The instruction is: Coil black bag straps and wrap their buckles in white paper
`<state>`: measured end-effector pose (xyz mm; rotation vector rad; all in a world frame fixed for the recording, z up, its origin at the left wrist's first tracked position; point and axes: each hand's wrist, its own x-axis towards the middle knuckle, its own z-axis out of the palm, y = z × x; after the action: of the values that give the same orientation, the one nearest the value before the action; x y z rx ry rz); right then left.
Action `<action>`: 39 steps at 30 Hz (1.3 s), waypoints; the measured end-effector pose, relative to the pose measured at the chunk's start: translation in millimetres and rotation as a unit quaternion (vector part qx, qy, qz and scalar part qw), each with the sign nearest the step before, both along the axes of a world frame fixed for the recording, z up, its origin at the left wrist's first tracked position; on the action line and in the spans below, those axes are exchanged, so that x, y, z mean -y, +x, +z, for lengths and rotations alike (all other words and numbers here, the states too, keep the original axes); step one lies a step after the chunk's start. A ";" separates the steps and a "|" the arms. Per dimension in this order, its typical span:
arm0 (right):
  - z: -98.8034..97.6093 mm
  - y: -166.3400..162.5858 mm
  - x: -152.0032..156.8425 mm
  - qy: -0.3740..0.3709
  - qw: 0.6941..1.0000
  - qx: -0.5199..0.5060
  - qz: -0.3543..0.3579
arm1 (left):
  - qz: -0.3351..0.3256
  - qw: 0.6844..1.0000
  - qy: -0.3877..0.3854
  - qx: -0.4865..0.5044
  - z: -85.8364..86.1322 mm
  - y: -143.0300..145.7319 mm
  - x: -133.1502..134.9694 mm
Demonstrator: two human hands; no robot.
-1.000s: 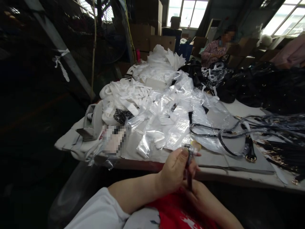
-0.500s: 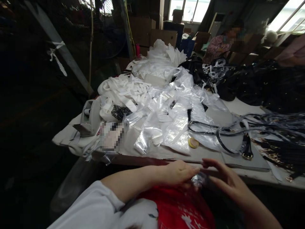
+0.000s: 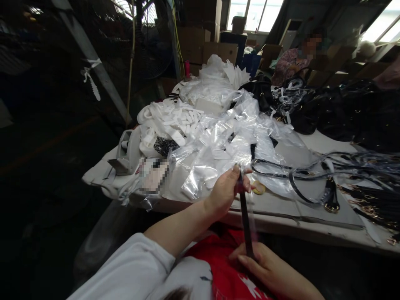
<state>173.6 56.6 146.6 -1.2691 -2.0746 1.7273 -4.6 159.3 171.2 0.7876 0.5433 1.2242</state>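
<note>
A black strap point(image 3: 245, 218) runs nearly upright between my two hands, in front of the table edge. My left hand point(image 3: 225, 188) is closed round its upper end, with a bit of shiny clear plastic at the fingers. Lower down, over the red apron point(image 3: 229, 266), my right hand point(image 3: 262, 262) pinches the same strap between thumb and fingers. Just beyond my left hand lies a yellow tape roll point(image 3: 258, 187). Clear plastic bags point(image 3: 215, 146) are heaped behind it.
White strips point(image 3: 168, 121) and a grey tape dispenser point(image 3: 126, 152) lie at the table's left. Black straps with gold buckles point(image 3: 371, 200) and black bags point(image 3: 337, 112) cover the right side. A person in a patterned top point(image 3: 289, 68) sits beyond. Cardboard boxes point(image 3: 220, 53) stand behind.
My left hand has risen towards the table, and my right hand has moved down and left and closed. The black strap now shows stretched between them. The view has shifted slightly.
</note>
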 end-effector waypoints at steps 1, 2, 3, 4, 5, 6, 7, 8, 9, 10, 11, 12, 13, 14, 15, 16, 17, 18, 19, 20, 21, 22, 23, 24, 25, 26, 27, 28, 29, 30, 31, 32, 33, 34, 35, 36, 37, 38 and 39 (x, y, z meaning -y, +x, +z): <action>8.6 3.7 5.1 -0.029 0.999 -0.027 -0.001 | 0.063 0.992 0.066 -0.083 -5.2 1.9 1.5; 17.0 10.4 8.5 -0.060 0.996 -0.057 -0.025 | 0.097 0.970 0.134 -0.177 -11.5 3.5 3.8; 25.0 19.4 9.8 -0.085 0.990 -0.086 -0.070 | 0.099 0.936 0.201 -0.272 -18.1 4.7 7.2; 31.9 29.8 8.5 -0.100 0.980 -0.109 -0.130 | 0.073 0.894 0.265 -0.354 -24.0 5.4 11.3; 37.3 40.4 4.8 -0.101 0.968 -0.120 -0.196 | 0.034 0.850 0.323 -0.414 -28.8 5.7 16.0; 41.0 50.2 -0.9 -0.093 0.957 -0.114 -0.252 | -0.008 0.810 0.370 -0.454 -31.7 5.5 20.7; 42.6 58.3 -7.8 -0.084 0.949 -0.097 -0.287 | -0.044 0.780 0.400 -0.479 -32.8 4.8 25.2; 42.2 64.2 -15.5 -0.080 0.949 -0.077 -0.296 | -0.070 0.763 0.412 -0.493 -32.0 3.6 28.9; 39.9 67.8 -23.1 -0.082 0.953 -0.059 -0.286 | -0.090 0.761 0.409 -0.496 -29.7 1.9 31.6; 36.0 69.5 -30.0 -0.089 0.960 -0.047 -0.262 | -0.114 0.771 0.393 -0.488 -26.4 -0.4 33.2; 31.1 69.8 -35.9 -0.096 0.967 -0.040 -0.231 | -0.148 0.792 0.365 -0.467 -22.7 -3.3 33.8; 25.5 69.1 -40.3 -0.099 0.974 -0.036 -0.200 | -0.192 0.818 0.325 -0.434 -19.2 -6.6 33.5; 19.8 68.2 -43.1 -0.098 0.980 -0.034 -0.173 | -0.247 0.845 0.269 -0.390 -16.2 -10.5 32.6; 14.4 67.3 -44.3 -0.095 0.983 -0.035 -0.153 | -0.305 0.868 0.200 -0.336 -14.2 -14.6 31.2; 9.5 67.0 -44.2 -0.092 0.985 -0.041 -0.140 | -0.353 0.885 0.122 -0.278 -13.2 -19.0 29.3; 5.3 67.3 -42.9 -0.090 0.986 -0.050 -0.131 | -0.383 0.896 0.045 -0.220 -13.2 -23.6 26.8; 1.7 68.4 -41.0 -0.086 0.986 -0.060 -0.127 | -0.397 0.903 -0.021 -0.166 -14.0 -28.2 23.7; -1.4 70.1 -38.9 -0.080 0.986 -0.068 -0.130 | -0.397 0.908 -0.071 -0.116 -15.0 -32.8 19.9; -4.0 72.2 -37.0 -0.076 0.985 -0.070 -0.140 | -0.387 0.914 -0.104 -0.072 -15.9 -37.4 15.5; -6.2 74.6 -35.8 -0.073 0.983 -0.066 -0.158 | -0.368 0.921 -0.125 -0.037 -16.3 -41.7 10.6; -7.9 76.7 -35.4 -0.072 0.979 -0.059 -0.179 | -0.347 0.927 -0.139 -0.007 -16.0 -45.6 5.5; -9.1 78.5 -36.1 -0.071 0.975 -0.050 -0.202 | -0.324 0.934 -0.148 0.018 -15.0 -48.9 0.4; -9.7 79.6 -37.9 -0.069 0.972 -0.041 -0.223 | -0.301 0.941 -0.153 0.037 -13.6 -51.3 -4.3; -9.8 80.0 -40.6 -0.065 0.969 -0.035 -0.236 | -0.279 0.946 -0.156 0.052 -12.1 -52.8 -8.5; -9.6 79.6 -44.2 -0.055 0.969 -0.031 -0.240 | -0.262 0.950 -0.156 0.065 -10.7 -53.4 -12.1; -9.2 78.7 -48.2 -0.042 0.971 -0.027 -0.234 | -0.250 0.953 -0.154 0.077 -9.7 -53.1 -14.9; -8.9 77.5 -52.3 -0.031 0.975 -0.022 -0.220 | -0.242 0.954 -0.152 0.089 -9.1 -52.3 -17.0; -9.1 76.0 -56.0 -0.026 0.979 -0.019 -0.202 | -0.237 0.955 -0.150 0.101 -9.1 -51.2 -18.5; -10.1 74.5 -59.2 -0.031 0.983 -0.018 -0.183 | -0.233 0.955 -0.148 0.111 -9.4 -50.0 -19.3; -11.9 73.1 -61.4 -0.045 0.984 -0.021 -0.170 | -0.229 0.955 -0.147 0.120 -9.9 -49.1 -19.7; -14.6 71.9 -62.7 -0.063 0.984 -0.031 -0.167 | -0.225 0.955 -0.147 0.127 -10.4 -48.7 -19.9; -18.2 71.0 -63.2 -0.080 0.981 -0.044 -0.172 | -0.220 0.955 -0.148 0.132 -10.9 -48.7 -20.1; -22.4 70.1 -63.1 -0.092 0.977 -0.057 -0.181 | -0.214 0.956 -0.150 0.136 -11.1 -49.2 -20.3; -27.0 69.4 -62.7 -0.099 0.974 -0.068 -0.193 | -0.208 0.956 -0.153 0.139 -11.1 -50.1 -20.8; -31.6 68.5 -62.1 -0.101 0.971 -0.075 -0.203 | -0.201 0.956 -0.158 0.142 -10.9 -51.3 -21.4; -36.0 67.5 -61.6 -0.100 0.969 -0.080 -0.212 | -0.194 0.956 -0.164 0.144 -10.6 -52.5 -22.4; -39.9 66.2 -61.3 -0.099 0.967 -0.082 -0.218 | -0.186 0.957 -0.171 0.145 -10.1 -53.5 -23.4; -43.1 64.6 -61.2 -0.098 0.966 -0.086 -0.224 | -0.179 0.957 -0.176 0.146 -9.7 -54.2 -24.5; -45.5 62.9 -61.4 -0.096 0.964 -0.089 -0.230 | -0.171 0.958 -0.179 0.147 -9.4 -54.6 -25.4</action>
<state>236.5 118.0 101.1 -1.4423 -1.3989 1.7687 -59.2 184.7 161.7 0.3621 0.3502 0.8679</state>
